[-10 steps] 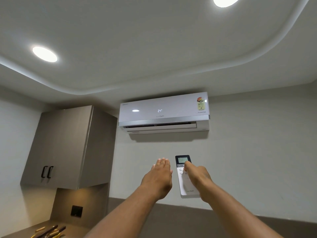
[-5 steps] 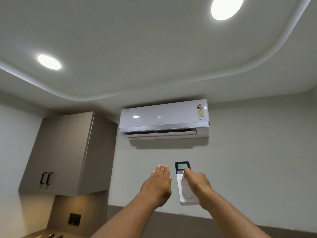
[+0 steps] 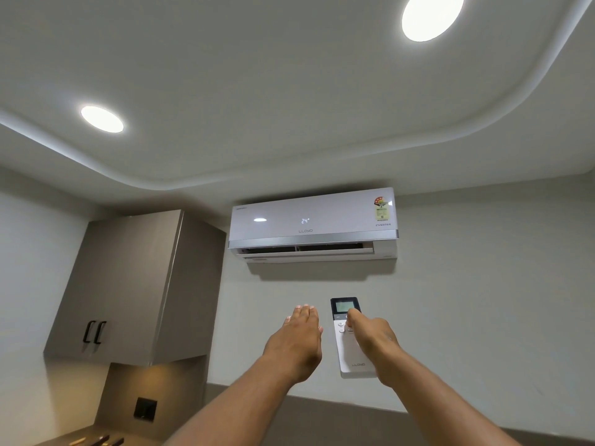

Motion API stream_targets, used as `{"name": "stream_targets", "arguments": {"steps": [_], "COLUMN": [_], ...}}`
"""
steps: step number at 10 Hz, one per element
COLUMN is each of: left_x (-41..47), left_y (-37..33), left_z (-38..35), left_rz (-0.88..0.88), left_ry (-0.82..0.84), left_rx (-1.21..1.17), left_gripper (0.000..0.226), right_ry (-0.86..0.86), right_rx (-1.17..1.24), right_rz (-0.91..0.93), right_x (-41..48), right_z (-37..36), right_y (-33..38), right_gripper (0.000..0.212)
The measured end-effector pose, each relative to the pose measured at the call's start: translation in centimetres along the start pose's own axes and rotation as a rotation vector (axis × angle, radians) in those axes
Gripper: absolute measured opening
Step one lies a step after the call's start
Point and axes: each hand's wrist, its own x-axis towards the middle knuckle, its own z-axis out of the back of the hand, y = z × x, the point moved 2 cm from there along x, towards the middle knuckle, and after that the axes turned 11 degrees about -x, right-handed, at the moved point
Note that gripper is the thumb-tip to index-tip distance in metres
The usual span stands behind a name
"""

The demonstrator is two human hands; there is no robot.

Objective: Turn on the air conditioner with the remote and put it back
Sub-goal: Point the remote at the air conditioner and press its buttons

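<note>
Two round lights (image 3: 102, 119) are glowing in the ceiling (image 3: 257, 75) — one at far left, one at top right. A grey cabinet (image 3: 128, 284) is hanging on the wall, two dark handles (image 3: 94, 332) showing — a black socket (image 3: 145, 409) sitting below it.

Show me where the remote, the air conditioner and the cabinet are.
remote (image 3: 352, 357): head view, white lower body.
air conditioner (image 3: 322, 217): head view, front panel.
cabinet (image 3: 122, 284): head view, door front.

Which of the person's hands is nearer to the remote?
Right. The right hand grips the remote, thumb on its buttons; the left hand is flat and open beside it, not touching.
</note>
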Motion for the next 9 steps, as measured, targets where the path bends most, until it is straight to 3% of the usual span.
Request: {"name": "stream_targets", "arguments": {"steps": [9], "left_x": [0.0], "left_y": [-1.1], "left_z": [0.1], "left_rz": [0.014], "left_ry": [-0.022], "left_rx": [-0.021], "left_gripper": [0.055], "right_ry": [-0.005], "right_rx": [-0.001], "right_rz": [-0.023], "right_x": [-0.1], "right_z": [1.0], "right_y": [-0.4], "right_gripper": [0.027]}}
